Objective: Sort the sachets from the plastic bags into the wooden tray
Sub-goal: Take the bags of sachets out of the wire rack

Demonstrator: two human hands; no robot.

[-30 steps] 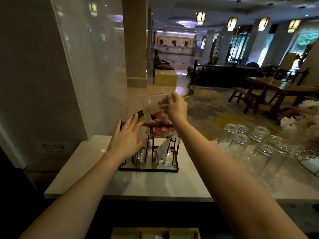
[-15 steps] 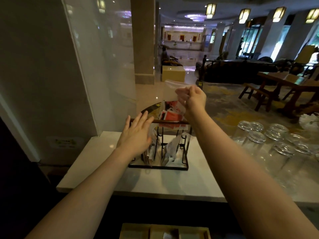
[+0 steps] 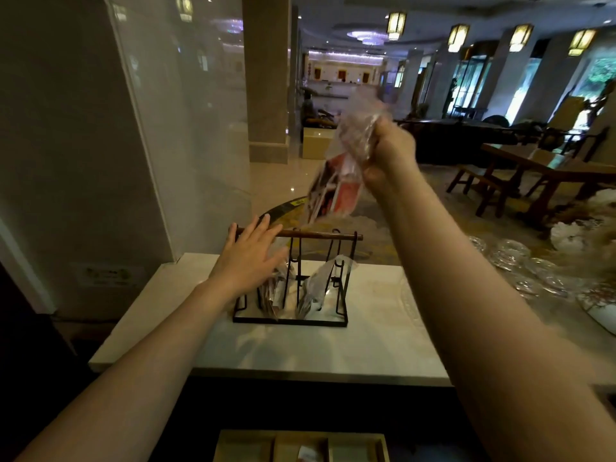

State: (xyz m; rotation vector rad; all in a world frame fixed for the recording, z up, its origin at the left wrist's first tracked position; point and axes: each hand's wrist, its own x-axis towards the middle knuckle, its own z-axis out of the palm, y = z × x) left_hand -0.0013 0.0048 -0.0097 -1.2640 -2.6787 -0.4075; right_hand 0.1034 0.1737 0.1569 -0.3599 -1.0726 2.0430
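Note:
My right hand [image 3: 388, 155] grips the top of a clear plastic bag [image 3: 336, 175] with red and white sachets inside, held in the air above and to the right of a black wire rack [image 3: 293, 285]. The rack has a wooden top bar [image 3: 320, 234] and holds more clear bags [image 3: 316, 288] with sachets. My left hand [image 3: 250, 258] lies flat against the rack's left side, fingers spread over the bar's left end. A wooden tray [image 3: 300, 446] with compartments shows at the bottom edge, one sachet [image 3: 308, 454] in its middle slot.
The rack stands on a white marble counter [image 3: 333, 348]. Several upturned drinking glasses [image 3: 520, 261] stand on the right, with white flowers [image 3: 573, 231] behind them. A glass panel [image 3: 186, 128] and pillar rise at the left. A lobby with wooden tables lies beyond.
My right hand has lifted the bag of red sachets up and to the right, clear of the rack's bar. My left hand has stayed against the rack.

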